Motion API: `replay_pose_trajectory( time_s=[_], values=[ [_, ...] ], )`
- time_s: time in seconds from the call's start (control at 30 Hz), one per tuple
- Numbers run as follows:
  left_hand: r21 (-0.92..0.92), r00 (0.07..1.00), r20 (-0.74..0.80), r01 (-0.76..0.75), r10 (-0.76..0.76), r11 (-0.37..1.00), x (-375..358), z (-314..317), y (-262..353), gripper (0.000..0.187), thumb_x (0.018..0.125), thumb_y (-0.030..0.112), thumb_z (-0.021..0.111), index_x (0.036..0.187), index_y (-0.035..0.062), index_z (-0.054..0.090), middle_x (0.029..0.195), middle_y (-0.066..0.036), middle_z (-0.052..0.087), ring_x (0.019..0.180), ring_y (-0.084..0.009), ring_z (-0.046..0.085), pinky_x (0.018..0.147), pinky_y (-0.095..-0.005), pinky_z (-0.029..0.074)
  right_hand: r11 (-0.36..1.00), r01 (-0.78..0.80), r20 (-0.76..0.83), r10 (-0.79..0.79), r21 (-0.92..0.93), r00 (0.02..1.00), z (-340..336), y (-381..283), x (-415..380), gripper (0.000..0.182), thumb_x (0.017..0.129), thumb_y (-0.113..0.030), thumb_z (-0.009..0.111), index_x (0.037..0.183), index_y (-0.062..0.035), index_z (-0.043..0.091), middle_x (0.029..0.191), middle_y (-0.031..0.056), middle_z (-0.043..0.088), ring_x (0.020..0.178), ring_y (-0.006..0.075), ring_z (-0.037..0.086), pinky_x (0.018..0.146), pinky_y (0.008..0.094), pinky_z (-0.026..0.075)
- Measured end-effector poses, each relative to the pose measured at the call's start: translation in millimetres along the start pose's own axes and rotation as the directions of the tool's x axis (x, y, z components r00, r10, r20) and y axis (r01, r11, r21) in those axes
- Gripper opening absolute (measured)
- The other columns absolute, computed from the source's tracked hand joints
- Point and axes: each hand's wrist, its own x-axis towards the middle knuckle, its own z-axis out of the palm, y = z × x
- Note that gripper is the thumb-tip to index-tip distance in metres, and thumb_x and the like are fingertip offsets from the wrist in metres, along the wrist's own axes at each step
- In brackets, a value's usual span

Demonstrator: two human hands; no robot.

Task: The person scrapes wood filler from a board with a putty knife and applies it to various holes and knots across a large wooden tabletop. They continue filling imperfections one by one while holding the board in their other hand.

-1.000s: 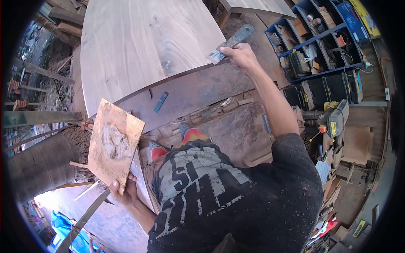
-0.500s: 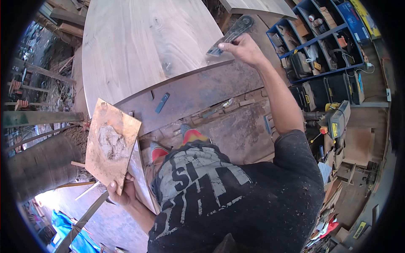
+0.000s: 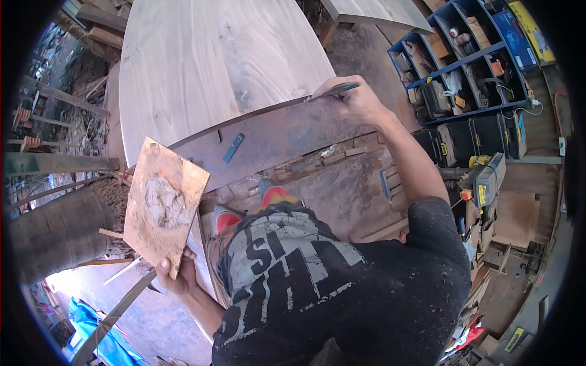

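My left hand point(image 3: 177, 276) grips the lower corner of a thin square wooden board point(image 3: 144, 233), thumb on top. A mound of greyish putty point(image 3: 166, 202) sits on the board's middle. My right hand point(image 3: 361, 105) is closed on a dark-handled putty knife point(image 3: 342, 89), now seen nearly edge-on. Its blade end is at the near right edge of a large pale wooden slab point(image 3: 189, 73); whether it touches is hard to tell. The fingers under the knife are partly hidden.
A small dark blue tool point(image 3: 234, 148) lies on the surface below the slab. Another wooden slab point(image 3: 384, 11) is at the upper right, near a blue compartment organizer point(image 3: 467, 58) full of supplies. A large cylinder point(image 3: 58, 229) lies at the left.
My right hand has moved down to the slab's near edge and turned the putty knife from flat-on to edge-on. The board in my left hand has shifted slightly right.
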Motion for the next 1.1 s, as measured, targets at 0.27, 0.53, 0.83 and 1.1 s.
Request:
replay_pose_trajectory(
  time_s=[0.27,0.53,0.83,1.1],
  values=[
    [-0.030,1.000,0.002,-0.009,0.009,1.000,3.6,2.0,2.2,0.066,0.082,0.024,0.064,0.135,-0.0058,0.037,0.103,-0.021,0.059,0.078,-0.0238,0.061,0.066,-0.0318,0.054,0.588,-0.593,-0.046,0.730,0.550,0.682,-5.6,44.3,16.4,0.030,0.082,-0.025,0.076,0.090,0.0034,0.072,0.066,0.0022,0.060,0.054,0.0088,0.048,0.048,0.0281,0.036],
    [-0.040,1.000,0.013,-0.018,0.019,0.999,4.7,-3.3,3.2,0.066,0.084,0.024,0.062,0.137,-0.0053,0.035,0.109,-0.025,0.057,0.080,-0.0242,0.061,0.068,-0.0314,0.054,0.660,-0.679,-0.008,0.719,0.322,0.695,15.0,38.3,38.4,0.025,0.083,-0.021,0.074,0.085,0.0035,0.072,0.076,0.0082,0.067,0.068,0.0155,0.060,0.062,0.0314,0.046],
    [-0.067,0.989,-0.063,-0.140,0.136,0.988,-2.9,-23.6,22.5,0.064,0.083,0.023,0.061,0.136,-0.0054,0.037,0.108,-0.025,0.057,0.080,-0.0245,0.061,0.065,-0.0318,0.055,0.182,-0.357,0.283,0.336,0.916,0.898,38.0,-6.2,55.0,0.028,0.085,-0.024,0.073,0.098,0.0003,0.071,0.078,0.0042,0.066,0.056,0.0086,0.052,0.049,0.0258,0.038],
    [-0.144,0.971,-0.145,-0.210,0.189,0.967,-18.2,-61.2,34.8,0.064,0.083,0.022,0.059,0.136,-0.0065,0.036,0.109,-0.024,0.058,0.082,-0.0248,0.060,0.066,-0.0329,0.057,0.984,0.105,-0.026,-0.102,0.142,0.994,142.5,-115.9,146.8,0.024,0.084,-0.029,0.070,0.093,-0.0069,0.074,0.081,0.0114,0.068,0.073,0.0245,0.062,0.068,0.0344,0.049]
  ],
)
